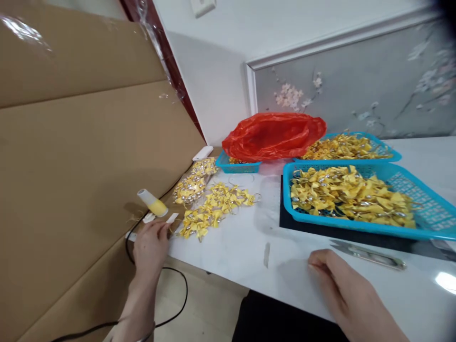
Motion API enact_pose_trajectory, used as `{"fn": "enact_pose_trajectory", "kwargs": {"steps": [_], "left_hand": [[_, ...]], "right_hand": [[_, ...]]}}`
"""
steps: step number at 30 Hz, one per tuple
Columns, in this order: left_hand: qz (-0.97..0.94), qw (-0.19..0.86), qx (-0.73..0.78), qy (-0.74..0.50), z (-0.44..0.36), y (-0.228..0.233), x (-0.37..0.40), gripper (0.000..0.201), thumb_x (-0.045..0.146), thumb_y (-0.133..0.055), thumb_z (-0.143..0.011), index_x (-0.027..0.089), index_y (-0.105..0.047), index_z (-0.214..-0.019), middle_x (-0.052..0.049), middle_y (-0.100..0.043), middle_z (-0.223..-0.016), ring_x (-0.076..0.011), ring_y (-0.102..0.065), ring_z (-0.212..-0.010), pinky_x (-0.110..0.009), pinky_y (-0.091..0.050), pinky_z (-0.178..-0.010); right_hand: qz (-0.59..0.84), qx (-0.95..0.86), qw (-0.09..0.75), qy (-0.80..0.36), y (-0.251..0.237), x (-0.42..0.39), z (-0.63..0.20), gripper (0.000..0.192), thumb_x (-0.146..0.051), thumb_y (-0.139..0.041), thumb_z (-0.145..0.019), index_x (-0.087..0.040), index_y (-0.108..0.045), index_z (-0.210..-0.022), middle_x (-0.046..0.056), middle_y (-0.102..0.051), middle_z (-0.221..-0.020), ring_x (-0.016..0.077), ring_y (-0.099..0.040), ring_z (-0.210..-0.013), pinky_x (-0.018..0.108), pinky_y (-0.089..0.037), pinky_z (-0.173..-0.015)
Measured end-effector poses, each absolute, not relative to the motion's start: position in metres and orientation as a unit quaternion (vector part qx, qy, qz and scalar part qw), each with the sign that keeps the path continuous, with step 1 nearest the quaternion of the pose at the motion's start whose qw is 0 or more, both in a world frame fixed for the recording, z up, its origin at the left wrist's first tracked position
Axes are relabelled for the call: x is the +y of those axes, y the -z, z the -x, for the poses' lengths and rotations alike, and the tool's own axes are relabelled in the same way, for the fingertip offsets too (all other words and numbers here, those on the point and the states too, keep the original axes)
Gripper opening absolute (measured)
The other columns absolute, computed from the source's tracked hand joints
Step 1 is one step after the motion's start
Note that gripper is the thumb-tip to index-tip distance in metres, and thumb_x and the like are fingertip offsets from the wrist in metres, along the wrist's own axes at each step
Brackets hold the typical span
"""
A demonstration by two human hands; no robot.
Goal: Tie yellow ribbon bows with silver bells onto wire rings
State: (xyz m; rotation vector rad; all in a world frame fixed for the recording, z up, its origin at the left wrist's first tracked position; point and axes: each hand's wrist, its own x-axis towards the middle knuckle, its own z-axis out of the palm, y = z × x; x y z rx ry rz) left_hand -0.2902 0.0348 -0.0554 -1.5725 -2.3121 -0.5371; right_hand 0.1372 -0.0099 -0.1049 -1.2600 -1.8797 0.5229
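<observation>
My left hand [151, 242] is at the table's left end, its fingers pinched at a small white strip [172, 218]. Just beyond it a white-and-yellow cone-shaped spool [153, 203] leans over. Right of this hand lie loose yellow ribbon bows [221, 204] with silvery beads and thin cords. Behind them, more bows are packed in a clear plastic bag [192, 185]. My right hand [342, 285] rests low over the white table [245, 251], fingers curled and closed. Whatever is between its fingertips is hidden. A utility knife [374, 256] lies just past it.
A blue basket [356, 224] of bows stands on a black mat [295, 225]. Behind are another blue basket [394, 154] and a smaller one [238, 167] under a red plastic bag [274, 135]. Cardboard [89, 156] walls the left side; a black cable [185, 289] hangs below.
</observation>
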Motion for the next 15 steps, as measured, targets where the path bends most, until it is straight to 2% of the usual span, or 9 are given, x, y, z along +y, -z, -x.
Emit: {"fn": "enact_pose_trajectory", "kwargs": {"steps": [3, 7, 9, 12, 14, 15], "left_hand": [[0.527, 0.167, -0.812, 0.188, 0.288, 0.059, 0.041, 0.03, 0.03, -0.062, -0.094, 0.017, -0.062, -0.121, -0.009, -0.065, -0.123, -0.0252, -0.066, -0.104, -0.047, -0.056, -0.087], [0.511, 0.167, -0.821, 0.191, 0.283, 0.058, 0.046, 0.025, 0.03, -0.062, -0.094, 0.016, -0.064, -0.116, -0.009, -0.067, -0.118, -0.024, -0.067, -0.102, -0.046, -0.056, -0.086], [0.507, 0.159, -0.823, 0.202, 0.278, 0.053, 0.046, 0.018, 0.027, -0.061, -0.094, 0.015, -0.067, -0.105, -0.007, -0.069, -0.109, -0.0238, -0.067, -0.098, -0.045, -0.055, -0.085], [0.5, 0.136, -0.82, 0.242, 0.268, 0.041, 0.041, 0.009, 0.026, -0.062, -0.089, 0.019, -0.068, -0.088, -0.001, -0.07, -0.087, -0.0264, -0.067, -0.088, -0.044, -0.054, -0.081], [0.497, 0.124, -0.808, 0.292, 0.255, 0.034, 0.033, 0.012, 0.032, -0.064, -0.085, 0.023, -0.068, -0.092, 0.001, -0.07, -0.091, -0.0305, -0.066, -0.093, -0.047, -0.051, -0.086], [0.496, 0.123, -0.796, 0.324, 0.246, 0.031, 0.027, 0.019, 0.034, -0.063, -0.085, 0.024, -0.067, -0.101, -0.001, -0.069, -0.102, -0.0338, -0.063, -0.102, -0.051, -0.048, -0.092]], "right_hand": [[0.549, -0.659, 0.407, -0.313, 0.091, -0.014, -0.138, 0.025, -0.04, -0.039, -0.102, -0.024, -0.049, -0.084, -0.004, -0.052, -0.065, 0.0136, -0.05, -0.056, 0.024, -0.041, -0.053], [0.544, -0.581, 0.447, -0.408, 0.08, -0.014, -0.138, 0.032, -0.047, -0.041, -0.1, -0.023, -0.046, -0.079, -0.004, -0.045, -0.067, 0.013, -0.042, -0.059, 0.024, -0.035, -0.054], [0.531, -0.567, 0.451, -0.44, 0.078, -0.012, -0.14, 0.034, -0.049, -0.042, -0.1, -0.022, -0.045, -0.078, -0.004, -0.04, -0.067, 0.0128, -0.039, -0.06, 0.024, -0.033, -0.053], [0.509, -0.573, 0.434, -0.473, 0.075, -0.009, -0.147, 0.037, -0.051, -0.041, -0.1, -0.022, -0.044, -0.079, -0.004, -0.033, -0.068, 0.0131, -0.034, -0.06, 0.023, -0.031, -0.05], [0.499, -0.577, 0.426, -0.486, 0.071, -0.008, -0.151, 0.036, -0.051, -0.04, -0.101, -0.022, -0.044, -0.079, -0.004, -0.032, -0.069, 0.0133, -0.034, -0.06, 0.023, -0.031, -0.051], [0.498, -0.575, 0.427, -0.489, 0.068, -0.008, -0.152, 0.036, -0.051, -0.039, -0.101, -0.022, -0.043, -0.079, -0.004, -0.032, -0.069, 0.0133, -0.033, -0.061, 0.024, -0.031, -0.051]]}}
